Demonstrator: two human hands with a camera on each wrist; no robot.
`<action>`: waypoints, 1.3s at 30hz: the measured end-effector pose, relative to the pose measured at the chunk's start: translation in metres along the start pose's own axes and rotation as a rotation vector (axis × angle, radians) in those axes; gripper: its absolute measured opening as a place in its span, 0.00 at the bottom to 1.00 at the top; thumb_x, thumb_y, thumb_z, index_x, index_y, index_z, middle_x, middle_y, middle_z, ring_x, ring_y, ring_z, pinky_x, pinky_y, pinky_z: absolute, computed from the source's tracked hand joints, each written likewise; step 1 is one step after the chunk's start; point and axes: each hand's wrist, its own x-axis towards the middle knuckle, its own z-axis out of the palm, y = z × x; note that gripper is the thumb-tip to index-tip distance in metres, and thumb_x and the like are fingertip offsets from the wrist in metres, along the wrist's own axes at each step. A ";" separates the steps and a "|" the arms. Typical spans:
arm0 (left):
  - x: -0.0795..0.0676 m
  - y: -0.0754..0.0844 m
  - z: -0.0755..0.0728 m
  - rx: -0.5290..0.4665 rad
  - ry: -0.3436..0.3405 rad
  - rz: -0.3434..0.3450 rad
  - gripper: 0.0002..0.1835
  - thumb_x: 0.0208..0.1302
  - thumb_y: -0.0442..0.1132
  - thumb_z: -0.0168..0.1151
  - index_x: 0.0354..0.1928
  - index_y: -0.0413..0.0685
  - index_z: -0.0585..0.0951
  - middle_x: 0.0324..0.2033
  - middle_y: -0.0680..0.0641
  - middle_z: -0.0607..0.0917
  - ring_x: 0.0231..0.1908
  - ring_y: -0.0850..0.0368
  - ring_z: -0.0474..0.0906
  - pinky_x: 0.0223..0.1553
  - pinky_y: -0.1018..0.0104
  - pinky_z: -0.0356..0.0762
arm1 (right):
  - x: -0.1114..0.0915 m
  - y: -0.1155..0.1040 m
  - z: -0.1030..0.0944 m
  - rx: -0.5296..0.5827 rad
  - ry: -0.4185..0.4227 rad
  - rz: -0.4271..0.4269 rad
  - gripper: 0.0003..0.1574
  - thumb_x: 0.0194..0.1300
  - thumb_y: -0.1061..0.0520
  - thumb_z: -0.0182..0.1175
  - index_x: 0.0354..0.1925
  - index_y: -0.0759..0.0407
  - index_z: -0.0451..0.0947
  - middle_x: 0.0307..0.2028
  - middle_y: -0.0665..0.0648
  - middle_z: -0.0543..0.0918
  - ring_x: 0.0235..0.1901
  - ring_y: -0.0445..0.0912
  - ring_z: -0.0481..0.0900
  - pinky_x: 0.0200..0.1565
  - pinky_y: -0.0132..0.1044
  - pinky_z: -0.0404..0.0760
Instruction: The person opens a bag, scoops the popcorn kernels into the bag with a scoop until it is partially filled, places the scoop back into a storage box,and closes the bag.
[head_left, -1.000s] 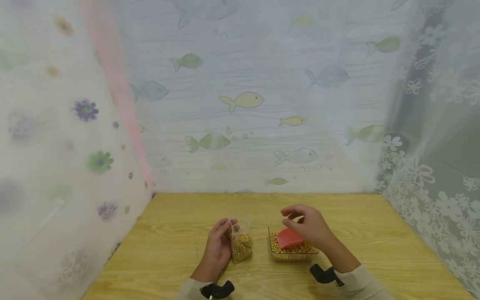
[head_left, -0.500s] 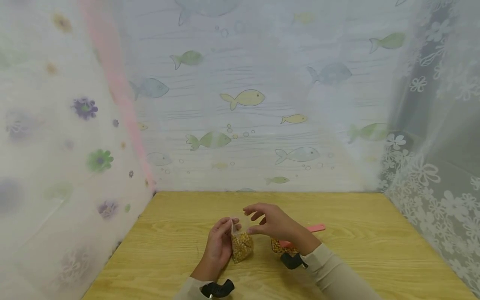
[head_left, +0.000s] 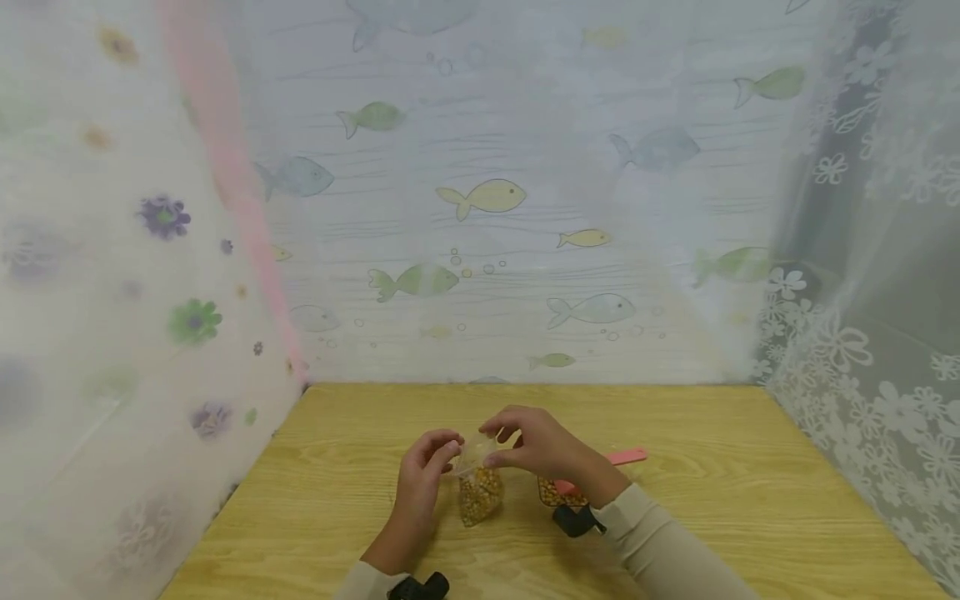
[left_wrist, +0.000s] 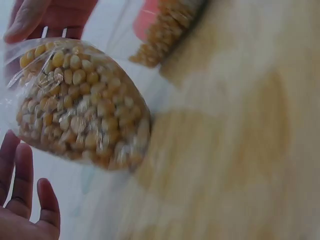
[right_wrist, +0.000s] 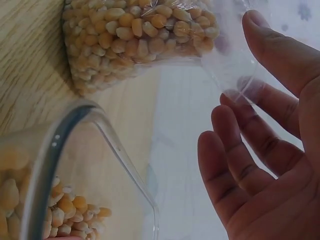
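A clear zip bag (head_left: 480, 497) filled with corn kernels stands upright on the table. My left hand (head_left: 417, 475) is at the left edge of the bag's mouth, fingers loosely bent; whether thumb and finger pinch the plastic cannot be made out. In the left wrist view, that hand's thumb is out of sight. Opposite it, my right hand (right_wrist: 270, 150) has thumb and forefinger at the bag's upper flap, spread apart and touching the thin plastic. Its other fingers lie slightly bent, holding nothing. In the head view, the right forearm covers part of a clear container (right_wrist: 112, 142).
The container just right of the bag has corn kernels (right_wrist: 77, 215) in it. A pink scoop (head_left: 627, 457) lies on them, its handle sticking out to the right. Patterned sheets hang behind the wooden table (head_left: 675, 425) and along both sides.
My right hand has moved left from above the scoop to the bag's mouth. My left hand has shifted slightly left from beside the bag to the edge of its mouth.
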 end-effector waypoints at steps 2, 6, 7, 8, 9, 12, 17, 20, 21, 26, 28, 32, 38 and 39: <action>-0.006 0.006 -0.006 0.200 0.001 0.050 0.14 0.71 0.48 0.68 0.51 0.49 0.83 0.47 0.50 0.86 0.45 0.57 0.82 0.46 0.62 0.79 | 0.001 -0.001 0.000 -0.005 -0.007 -0.001 0.30 0.66 0.42 0.71 0.62 0.49 0.82 0.54 0.46 0.83 0.51 0.44 0.82 0.48 0.33 0.84; -0.020 0.017 -0.014 0.546 -0.062 0.153 0.17 0.59 0.57 0.77 0.45 0.62 0.83 0.41 0.59 0.85 0.40 0.55 0.82 0.41 0.60 0.80 | 0.003 -0.001 0.000 -0.023 -0.014 -0.003 0.29 0.65 0.42 0.71 0.60 0.50 0.82 0.53 0.49 0.83 0.50 0.46 0.82 0.46 0.33 0.85; -0.023 0.019 -0.014 0.614 -0.075 0.182 0.18 0.57 0.60 0.77 0.44 0.64 0.83 0.40 0.59 0.85 0.39 0.55 0.82 0.39 0.61 0.80 | 0.003 -0.001 0.000 -0.028 -0.013 -0.005 0.29 0.65 0.42 0.71 0.60 0.51 0.83 0.53 0.50 0.83 0.49 0.47 0.82 0.46 0.33 0.85; -0.025 0.021 -0.015 0.669 -0.085 0.210 0.19 0.56 0.61 0.77 0.43 0.64 0.84 0.38 0.59 0.85 0.38 0.55 0.82 0.38 0.62 0.81 | 0.003 -0.001 0.000 -0.033 -0.013 -0.008 0.29 0.65 0.42 0.71 0.59 0.53 0.83 0.52 0.51 0.83 0.49 0.49 0.83 0.45 0.33 0.85; -0.027 0.022 -0.015 0.715 -0.085 0.231 0.19 0.56 0.62 0.77 0.42 0.63 0.84 0.37 0.60 0.85 0.37 0.57 0.83 0.37 0.64 0.81 | 0.004 0.000 0.000 -0.036 -0.011 -0.011 0.29 0.65 0.42 0.71 0.59 0.54 0.83 0.52 0.52 0.83 0.49 0.49 0.83 0.45 0.33 0.85; -0.028 0.026 -0.013 0.825 -0.043 0.320 0.16 0.58 0.60 0.76 0.39 0.61 0.86 0.34 0.61 0.85 0.33 0.62 0.82 0.33 0.71 0.79 | 0.004 0.000 -0.001 -0.044 -0.007 -0.024 0.28 0.65 0.43 0.72 0.58 0.56 0.83 0.50 0.55 0.84 0.47 0.51 0.83 0.43 0.33 0.85; -0.027 0.029 -0.014 0.868 0.027 0.453 0.08 0.59 0.51 0.78 0.33 0.60 0.88 0.28 0.65 0.85 0.27 0.69 0.80 0.29 0.71 0.80 | 0.004 0.001 -0.001 -0.062 -0.013 -0.030 0.25 0.65 0.42 0.72 0.54 0.53 0.85 0.46 0.52 0.83 0.45 0.50 0.82 0.42 0.32 0.84; -0.026 0.031 -0.014 0.863 0.032 0.515 0.06 0.59 0.47 0.79 0.31 0.61 0.88 0.27 0.66 0.85 0.26 0.70 0.79 0.28 0.67 0.81 | 0.003 0.002 -0.003 -0.060 -0.030 -0.027 0.23 0.65 0.41 0.72 0.53 0.50 0.85 0.46 0.50 0.83 0.46 0.52 0.82 0.42 0.32 0.84; -0.025 0.032 -0.014 0.865 0.032 0.528 0.06 0.59 0.47 0.79 0.31 0.61 0.89 0.27 0.65 0.86 0.25 0.70 0.79 0.27 0.66 0.82 | 0.002 0.003 -0.005 -0.056 -0.038 -0.026 0.22 0.65 0.41 0.72 0.53 0.49 0.85 0.46 0.50 0.83 0.47 0.52 0.83 0.43 0.32 0.85; -0.024 0.037 -0.011 0.923 0.050 0.535 0.05 0.59 0.48 0.79 0.32 0.64 0.89 0.29 0.65 0.87 0.27 0.68 0.81 0.35 0.64 0.76 | 0.000 0.008 -0.012 -0.008 -0.106 -0.010 0.20 0.69 0.47 0.70 0.56 0.49 0.84 0.52 0.52 0.83 0.53 0.53 0.83 0.48 0.33 0.85; -0.024 0.039 -0.010 0.936 0.050 0.518 0.05 0.59 0.49 0.78 0.32 0.66 0.89 0.31 0.66 0.88 0.28 0.67 0.82 0.38 0.63 0.71 | -0.001 0.010 -0.014 0.009 -0.135 0.006 0.18 0.72 0.52 0.68 0.58 0.50 0.83 0.53 0.51 0.83 0.54 0.52 0.84 0.50 0.33 0.85; -0.024 0.042 -0.009 0.924 0.044 0.502 0.04 0.60 0.47 0.78 0.32 0.66 0.89 0.31 0.66 0.88 0.29 0.65 0.83 0.39 0.60 0.70 | -0.002 0.011 -0.017 0.003 -0.148 0.008 0.15 0.75 0.58 0.63 0.57 0.53 0.84 0.50 0.48 0.85 0.50 0.45 0.84 0.49 0.34 0.84; -0.021 0.047 -0.012 0.911 0.064 0.529 0.08 0.59 0.42 0.79 0.30 0.67 0.88 0.29 0.66 0.87 0.29 0.68 0.81 0.40 0.58 0.70 | -0.002 0.008 -0.018 -0.039 -0.082 0.012 0.08 0.75 0.52 0.63 0.49 0.45 0.87 0.43 0.41 0.87 0.42 0.35 0.84 0.45 0.34 0.84; -0.021 0.048 -0.013 0.912 0.064 0.527 0.08 0.59 0.42 0.79 0.30 0.67 0.88 0.29 0.66 0.87 0.29 0.69 0.81 0.40 0.58 0.70 | -0.002 0.008 -0.019 -0.043 -0.074 0.017 0.08 0.74 0.51 0.64 0.48 0.44 0.87 0.42 0.40 0.87 0.41 0.35 0.84 0.44 0.34 0.84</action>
